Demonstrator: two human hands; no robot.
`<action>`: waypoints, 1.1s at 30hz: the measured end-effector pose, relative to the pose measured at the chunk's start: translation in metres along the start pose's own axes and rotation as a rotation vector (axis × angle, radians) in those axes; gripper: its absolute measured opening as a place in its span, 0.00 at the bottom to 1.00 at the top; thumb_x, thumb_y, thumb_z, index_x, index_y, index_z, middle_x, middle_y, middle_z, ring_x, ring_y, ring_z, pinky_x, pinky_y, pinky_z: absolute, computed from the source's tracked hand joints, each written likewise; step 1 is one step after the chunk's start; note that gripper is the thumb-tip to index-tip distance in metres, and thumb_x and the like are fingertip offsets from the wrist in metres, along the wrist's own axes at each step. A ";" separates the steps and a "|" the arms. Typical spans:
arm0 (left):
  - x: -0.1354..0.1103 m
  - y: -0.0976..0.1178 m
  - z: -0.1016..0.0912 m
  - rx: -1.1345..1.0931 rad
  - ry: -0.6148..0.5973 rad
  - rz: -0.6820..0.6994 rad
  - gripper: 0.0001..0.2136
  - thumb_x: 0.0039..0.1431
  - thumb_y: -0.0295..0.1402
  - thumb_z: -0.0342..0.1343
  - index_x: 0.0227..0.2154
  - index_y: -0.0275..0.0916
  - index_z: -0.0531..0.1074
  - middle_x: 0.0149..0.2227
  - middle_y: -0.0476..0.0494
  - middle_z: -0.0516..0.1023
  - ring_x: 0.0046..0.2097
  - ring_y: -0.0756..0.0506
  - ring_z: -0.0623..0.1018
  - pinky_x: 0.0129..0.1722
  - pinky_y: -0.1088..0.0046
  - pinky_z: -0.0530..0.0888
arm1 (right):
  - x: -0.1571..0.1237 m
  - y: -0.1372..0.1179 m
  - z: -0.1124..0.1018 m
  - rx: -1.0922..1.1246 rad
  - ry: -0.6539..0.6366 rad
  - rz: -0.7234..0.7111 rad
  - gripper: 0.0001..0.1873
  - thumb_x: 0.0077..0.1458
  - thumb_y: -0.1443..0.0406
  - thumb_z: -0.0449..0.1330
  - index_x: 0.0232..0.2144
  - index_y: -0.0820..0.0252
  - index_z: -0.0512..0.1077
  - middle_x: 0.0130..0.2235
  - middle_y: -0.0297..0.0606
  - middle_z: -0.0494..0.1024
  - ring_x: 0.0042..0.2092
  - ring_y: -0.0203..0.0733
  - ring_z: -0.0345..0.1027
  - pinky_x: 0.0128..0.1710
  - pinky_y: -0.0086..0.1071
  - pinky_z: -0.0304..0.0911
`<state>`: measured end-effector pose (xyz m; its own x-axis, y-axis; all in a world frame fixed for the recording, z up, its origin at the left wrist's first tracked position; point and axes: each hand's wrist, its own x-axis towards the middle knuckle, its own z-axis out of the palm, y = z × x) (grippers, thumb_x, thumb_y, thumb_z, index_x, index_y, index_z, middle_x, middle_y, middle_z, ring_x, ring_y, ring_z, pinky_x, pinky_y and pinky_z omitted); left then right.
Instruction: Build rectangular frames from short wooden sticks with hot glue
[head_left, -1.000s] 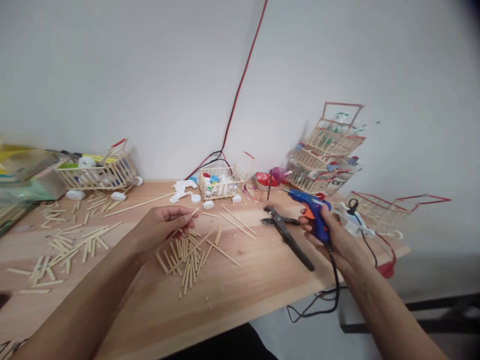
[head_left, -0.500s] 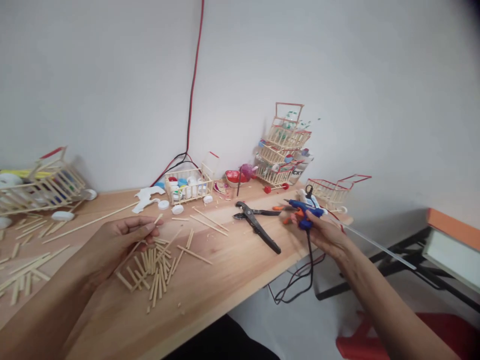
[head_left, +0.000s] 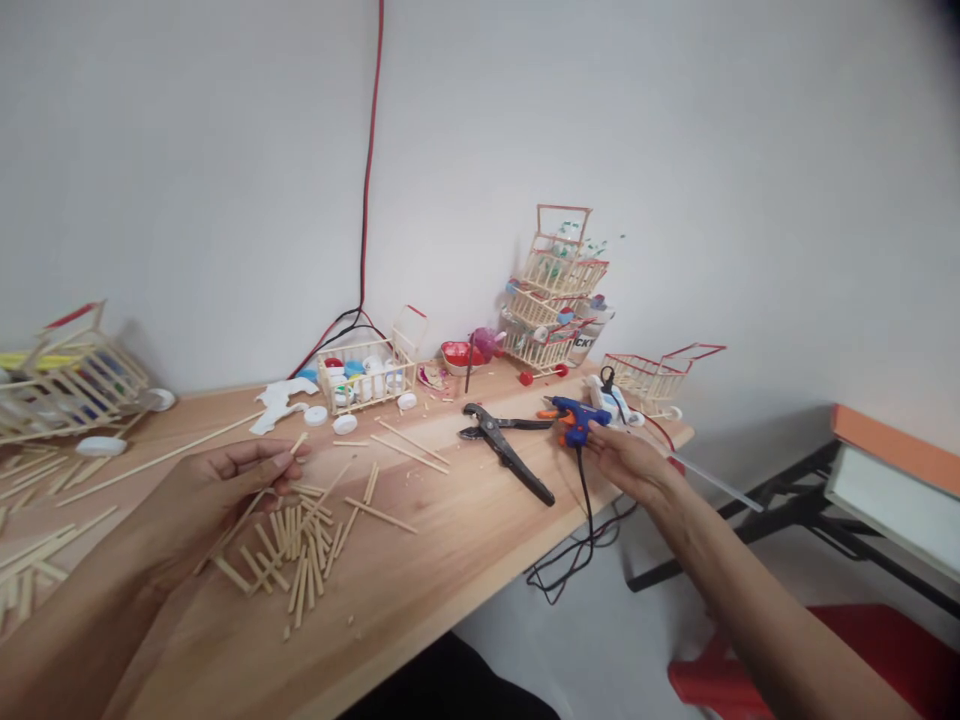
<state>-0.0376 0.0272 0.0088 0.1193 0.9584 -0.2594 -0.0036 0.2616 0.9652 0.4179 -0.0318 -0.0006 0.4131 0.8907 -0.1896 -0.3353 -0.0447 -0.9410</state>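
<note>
My left hand (head_left: 251,475) is closed, pinching a thin wooden stick (head_left: 298,445) between thumb and fingers, its tip pointing up. Just below that hand lies a pile of short cut sticks (head_left: 307,560). My right hand (head_left: 626,460) is around the rear of a blue and orange glue gun (head_left: 581,420), low at the table's right side, with its nozzle pointing left. A long clear glue stick (head_left: 720,482) juts out behind it past the wrist. The pliers (head_left: 506,455) lie with their handles spread, left of the glue gun.
A small stick cart (head_left: 367,375) with bottle caps stands at the back, and another cart (head_left: 67,390) at far left. Stacked carts (head_left: 551,300) lean near the wall. A power strip (head_left: 611,398) sits behind the glue gun. The gun's black cord (head_left: 585,520) hangs over the table edge.
My right hand has moved the glue gun left and down toward the table. My left hand keeps the stick. The whole view has shifted slightly.
</note>
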 end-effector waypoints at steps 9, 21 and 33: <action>0.002 0.001 -0.001 0.028 -0.019 -0.033 0.25 0.30 0.46 0.71 0.33 0.37 0.77 0.28 0.50 0.78 0.29 0.53 0.73 0.28 0.82 0.70 | -0.034 0.007 0.000 -0.002 0.031 -0.033 0.09 0.48 0.65 0.65 0.35 0.57 0.74 0.41 0.38 0.79 0.43 0.39 0.74 0.46 0.29 0.69; -0.006 0.008 0.006 0.006 -0.011 0.015 0.22 0.33 0.44 0.71 0.31 0.35 0.77 0.27 0.48 0.77 0.28 0.52 0.73 0.27 0.79 0.68 | -0.044 0.000 0.010 -1.004 0.179 -0.563 0.23 0.51 0.53 0.58 0.45 0.61 0.71 0.50 0.49 0.73 0.50 0.55 0.67 0.40 0.43 0.66; -0.007 0.009 0.007 -0.016 -0.021 0.044 0.18 0.34 0.42 0.70 0.27 0.34 0.77 0.25 0.47 0.77 0.27 0.52 0.72 0.26 0.77 0.67 | -0.074 0.056 0.185 -1.208 -0.720 -0.681 0.06 0.57 0.63 0.58 0.35 0.59 0.73 0.35 0.37 0.77 0.36 0.36 0.68 0.34 0.28 0.58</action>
<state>-0.0319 0.0216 0.0194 0.1396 0.9665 -0.2155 -0.0252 0.2210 0.9749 0.2116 -0.0165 0.0129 -0.3968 0.8986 0.1871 0.7385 0.4336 -0.5164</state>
